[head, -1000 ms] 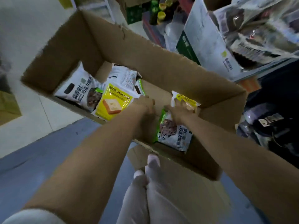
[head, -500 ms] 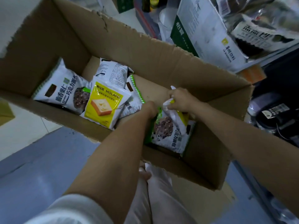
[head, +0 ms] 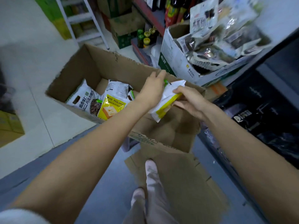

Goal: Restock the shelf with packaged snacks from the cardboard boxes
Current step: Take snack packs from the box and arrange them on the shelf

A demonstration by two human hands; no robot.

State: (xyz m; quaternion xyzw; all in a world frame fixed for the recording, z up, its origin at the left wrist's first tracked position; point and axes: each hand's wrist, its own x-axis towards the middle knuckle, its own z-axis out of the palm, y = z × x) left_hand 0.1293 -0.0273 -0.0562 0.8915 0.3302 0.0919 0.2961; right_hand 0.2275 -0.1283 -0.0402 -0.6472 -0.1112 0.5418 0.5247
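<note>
Mid-frame the open cardboard box point(head: 90, 65) holds packets at its left end, and above its right end you lift out snack packets point(head: 163, 104), your right hand point(head: 191, 101) grasping the yellow-edged one with curled fingers while your left hand point(head: 152, 92) clasps the bunch for carrying.

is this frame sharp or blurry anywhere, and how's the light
Head view: dim, bluish light; wide-angle bending stretches the forearms; snack packets on the shelf smear with motion blur, the yellow packet in both hands is soft, while the packets in the cardboard box read fairly clearly.
</note>
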